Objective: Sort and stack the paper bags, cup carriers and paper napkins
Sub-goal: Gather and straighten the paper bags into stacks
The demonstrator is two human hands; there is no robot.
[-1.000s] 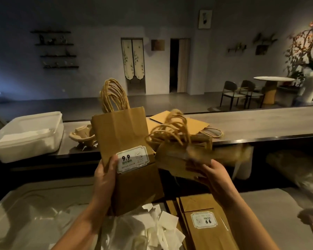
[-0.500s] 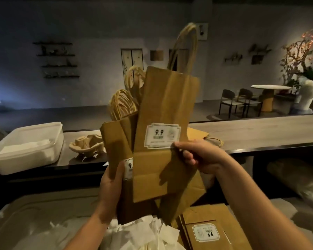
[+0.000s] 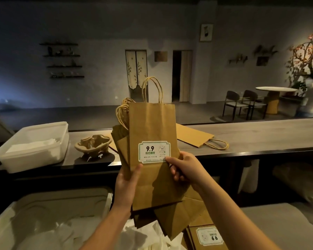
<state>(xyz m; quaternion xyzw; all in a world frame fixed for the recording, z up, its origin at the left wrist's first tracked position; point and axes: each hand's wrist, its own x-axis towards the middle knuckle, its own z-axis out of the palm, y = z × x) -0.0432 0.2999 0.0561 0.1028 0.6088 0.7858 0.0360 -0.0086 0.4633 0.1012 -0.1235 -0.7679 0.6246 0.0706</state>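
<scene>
One long counter carries what is sorted: at its left end a tub of napkins, toward its middle a flat bag and nested carriers. Below the counter, loose napkins and another bag lie unsorted, so the task looks roughly half done. Before the counter, a bundle of bags stands upright, handles up. Left hand grips its left edge, thumb across the front; right hand pinches the right edge, thumb at the label.

Grey counter, white tub, cup carrier, flat paper bag
</scene>
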